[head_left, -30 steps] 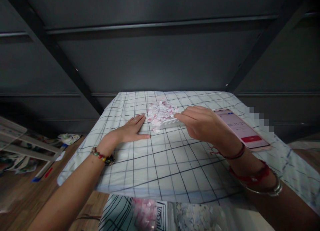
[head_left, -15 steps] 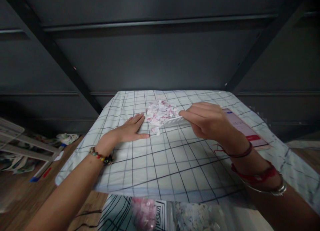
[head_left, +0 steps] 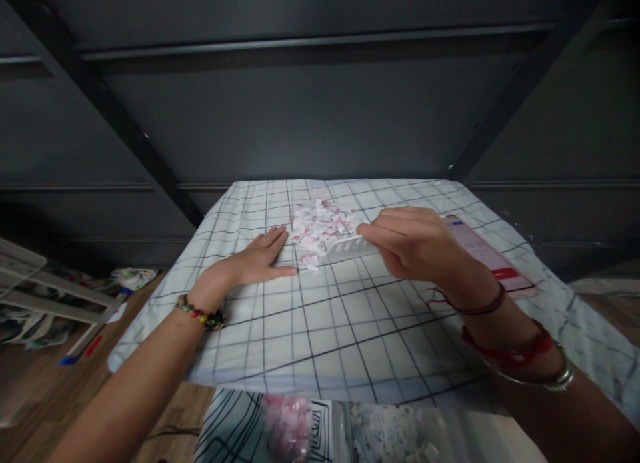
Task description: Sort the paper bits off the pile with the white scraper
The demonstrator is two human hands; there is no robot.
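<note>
A heap of small white and pink paper scraps [head_left: 323,221] lies on the white checked cloth [head_left: 320,323]. Left of the heap, my left hand [head_left: 263,255] rests flat on the cloth, fingers spread, its fingertips close to the scraps. My right hand [head_left: 407,243] is closed on a thin, flat white piece with slot-like marks [head_left: 349,247]; its exact kind is unclear. The piece's lower edge sits against the near right side of the heap. A few scraps [head_left: 311,261] lie loose at the heap's near edge.
A lit phone [head_left: 487,253] lies right of my right hand. Below the table's near edge are a clear bag of pink bits [head_left: 290,426] and another of pale scraps [head_left: 387,429]. A dark panelled wall [head_left: 300,116] stands behind; a ladder-like frame [head_left: 65,293] is at left.
The white piece in my right hand has tilted slightly, showing more of its slotted face. My left hand stays in place on the cloth.
</note>
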